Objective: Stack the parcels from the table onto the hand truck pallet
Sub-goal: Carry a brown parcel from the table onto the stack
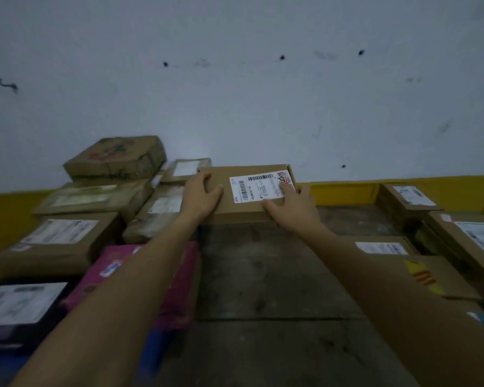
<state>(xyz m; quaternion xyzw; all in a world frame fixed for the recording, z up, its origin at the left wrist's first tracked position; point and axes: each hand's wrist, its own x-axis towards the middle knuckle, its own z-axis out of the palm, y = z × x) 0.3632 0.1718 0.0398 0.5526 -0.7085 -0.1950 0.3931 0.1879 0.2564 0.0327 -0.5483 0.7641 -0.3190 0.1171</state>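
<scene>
A flat brown cardboard parcel [243, 210] with a white barcode label lies at the far middle of the wooden table [263, 275], close to the wall. My left hand [200, 195] lies on its left top edge, fingers spread and slightly bent over the corner. My right hand [292, 203] lies on its right side, fingers over the label and thumb along the near edge. Both arms reach forward across the table. No hand truck or pallet shows.
Several brown parcels [67, 236] are piled at the left, with a pink box [179, 289] and a black parcel [23, 305] nearer me. More labelled cardboard boxes [470, 238] stand at the right. A white wall with a yellow base band [344, 191] rises behind the table.
</scene>
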